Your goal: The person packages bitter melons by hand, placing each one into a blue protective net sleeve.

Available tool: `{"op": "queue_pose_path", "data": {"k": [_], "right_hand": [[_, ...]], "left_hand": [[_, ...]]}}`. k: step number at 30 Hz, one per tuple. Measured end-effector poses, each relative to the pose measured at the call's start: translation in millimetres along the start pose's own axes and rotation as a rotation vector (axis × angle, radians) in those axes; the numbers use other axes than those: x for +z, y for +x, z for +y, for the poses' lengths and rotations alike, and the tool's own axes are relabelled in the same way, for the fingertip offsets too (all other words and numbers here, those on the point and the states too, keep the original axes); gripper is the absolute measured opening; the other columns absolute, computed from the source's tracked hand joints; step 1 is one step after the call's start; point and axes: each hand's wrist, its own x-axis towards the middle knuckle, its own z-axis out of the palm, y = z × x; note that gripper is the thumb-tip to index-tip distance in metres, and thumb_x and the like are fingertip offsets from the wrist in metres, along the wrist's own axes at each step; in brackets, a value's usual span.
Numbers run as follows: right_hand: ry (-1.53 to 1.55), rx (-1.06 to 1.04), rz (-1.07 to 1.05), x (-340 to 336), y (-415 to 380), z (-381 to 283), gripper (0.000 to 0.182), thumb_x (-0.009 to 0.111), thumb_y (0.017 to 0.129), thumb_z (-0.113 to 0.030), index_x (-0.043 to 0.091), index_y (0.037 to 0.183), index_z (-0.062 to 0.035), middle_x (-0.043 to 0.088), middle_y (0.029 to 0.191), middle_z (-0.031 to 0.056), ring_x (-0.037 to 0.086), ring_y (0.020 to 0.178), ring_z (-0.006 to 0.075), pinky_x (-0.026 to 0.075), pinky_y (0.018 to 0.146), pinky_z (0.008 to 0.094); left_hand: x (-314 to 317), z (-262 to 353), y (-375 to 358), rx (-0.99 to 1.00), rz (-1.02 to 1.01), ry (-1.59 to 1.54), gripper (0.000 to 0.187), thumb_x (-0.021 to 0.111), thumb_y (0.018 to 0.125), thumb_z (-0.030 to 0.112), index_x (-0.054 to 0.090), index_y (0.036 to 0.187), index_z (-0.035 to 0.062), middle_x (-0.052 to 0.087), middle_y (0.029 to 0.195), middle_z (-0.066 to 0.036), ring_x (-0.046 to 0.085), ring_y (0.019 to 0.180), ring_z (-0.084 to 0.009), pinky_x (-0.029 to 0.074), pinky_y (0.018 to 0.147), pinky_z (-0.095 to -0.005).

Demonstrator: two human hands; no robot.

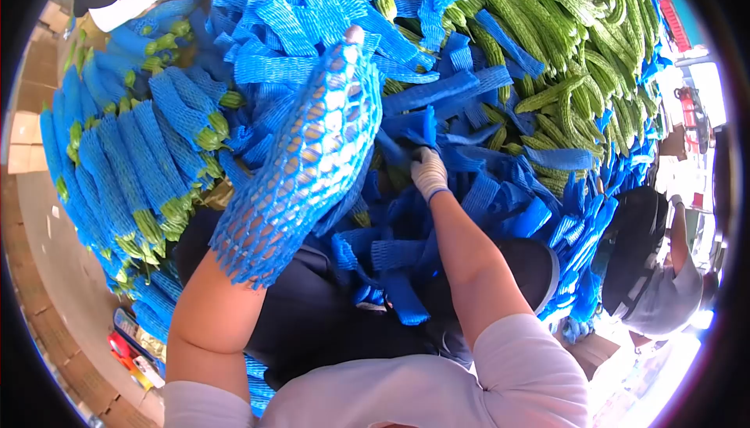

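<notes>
The left hand (342, 84) is inside a stretched blue net (269, 197), whose lower edge goes around the forearm; a fingertip (355, 35) shows at the top, but how far the fingers are open, I cannot tell. The right hand (429, 174) has little room among loose nets (476, 189), its grip hidden. Wrapped gourds (129, 158) fill the heap's left edge.

The bare left arm (209, 320) extends forward from a pale short sleeve (205, 406), its left hand (334, 115) largely covered with one fingertip exposed, while the bare right arm (473, 260) angles inward, its white-gloved right hand (429, 173) lowered, fingers partly hidden.
</notes>
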Motion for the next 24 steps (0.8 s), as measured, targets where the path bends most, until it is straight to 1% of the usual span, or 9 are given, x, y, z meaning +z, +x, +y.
{"op": "queue_pose_path", "data": {"k": [7,9,11,14,15,19,20,23,24], "right_hand": [[-0.5,-0.012,-0.413,-12.8,-1.9,-30.9,0.061,0.071,0.07,-0.037,0.056,0.124,-0.0136,0.055,0.13,0.0159,0.051,0.122,0.0293,0.023,0.112,0.0425],[-0.514,-0.045,-0.44,-42.2,-0.9,-34.2,0.065,0.072,0.069,-0.036,0.054,0.126,-0.0121,0.058,0.126,0.0156,0.05,0.122,0.0304,0.026,0.111,0.0427],[-0.238,-0.171,-0.37,-80.2,13.1,-15.3,0.057,0.079,0.063,-0.03,0.062,0.112,-0.0051,0.067,0.106,0.0157,0.062,0.101,0.0321,0.045,0.093,0.0378],[-0.047,-0.213,-0.512,-169.3,0.3,-56.8,0.047,0.081,0.063,-0.01,0.064,0.106,-0.0038,0.069,0.096,0.0091,0.062,0.089,0.0176,0.049,0.079,0.0326],[0.141,-0.209,-0.538,-200.9,-21.3,-77.1,0.045,0.082,0.063,-0.017,0.065,0.103,-0.0043,0.069,0.096,0.0094,0.063,0.094,0.0221,0.043,0.096,0.0369],[0.007,-0.727,-0.054,-239.6,-83.5,-113.6,0.057,0.075,0.064,-0.026,0.058,0.116,-0.0089,0.067,0.097,0.0112,0.061,0.102,0.0254,0.013,0.115,0.0482],[-0.117,-0.701,-0.054,-245.5,-97.5,-125.5,0.056,0.073,0.064,-0.023,0.058,0.117,-0.0108,0.067,0.099,0.0094,0.06,0.105,0.026,0.016,0.114,0.0491],[-0.269,-0.749,0.164,-229.1,-122.3,-137.8,0.053,0.074,0.063,-0.02,0.06,0.114,-0.0132,0.066,0.105,0.0076,0.059,0.109,0.0211,0.02,0.113,0.0507],[-0.306,-0.791,0.299,-220.0,-123.9,-135.8,0.045,0.071,0.065,-0.017,0.061,0.109,-0.0128,0.065,0.102,0.0066,0.059,0.105,0.0225,0.022,0.112,0.0508]], "left_hand": [[1.4,-4.2,-0.9,-0.03,0.0,0.046,0.061,0.048,0.095,0.025,0.021,0.147,0.0071,0.033,0.146,-0.01,0.038,0.13,-0.0238,0.029,0.11,-0.0424],[3.6,-2.6,-1.2,-0.037,-0.005,0.067,0.062,0.049,0.095,0.025,0.021,0.148,0.0074,0.034,0.146,-0.01,0.039,0.13,-0.0232,0.03,0.11,-0.0421],[5.4,-0.5,-1.8,-0.045,-0.016,0.087,0.063,0.05,0.094,0.024,0.021,0.148,0.0078,0.034,0.146,-0.009,0.039,0.129,-0.0227,0.03,0.109,-0.0418],[9.8,1.7,-1.7,-0.072,-0.051,0.14,0.064,0.051,0.094,0.024,0.021,0.148,0.0083,0.035,0.145,-0.009,0.04,0.128,-0.0219,0.031,0.109,-0.0414],[11.1,2.4,-1.7,-0.089,-0.062,0.158,0.064,0.052,0.094,0.024,0.021,0.148,0.0085,0.035,0.145,-0.008,0.041,0.128,-0.0216,0.032,0.109,-0.0412],[23.3,5.7,-7.1,-0.139,-0.163,0.412,0.066,0.054,0.093,0.023,0.02,0.148,0.0091,0.036,0.145,-0.007,0.042,0.127,-0.0205,0.033,0.108,-0.0406],[25.4,5.5,-8.3,-0.138,-0.223,0.576,0.066,0.054,0.093,0.022,0.02,0.148,0.0093,0.036,0.144,-0.007,0.042,0.127,-0.0202,0.034,0.108,-0.0405],[31.0,10.1,-9.3,0.291,-0.61,1.367,0.075,0.063,0.088,0.012,0.018,0.147,0.004,0.039,0.144,-0.01,0.042,0.128,-0.021,0.033,0.108,-0.0333],[41.2,18.4,-17.5,0.209,-0.51,1.412,0.075,0.063,0.087,0.012,0.018,0.147,0.0026,0.038,0.145,-0.011,0.042,0.129,-0.0205,0.031,0.11,-0.0329]]}}
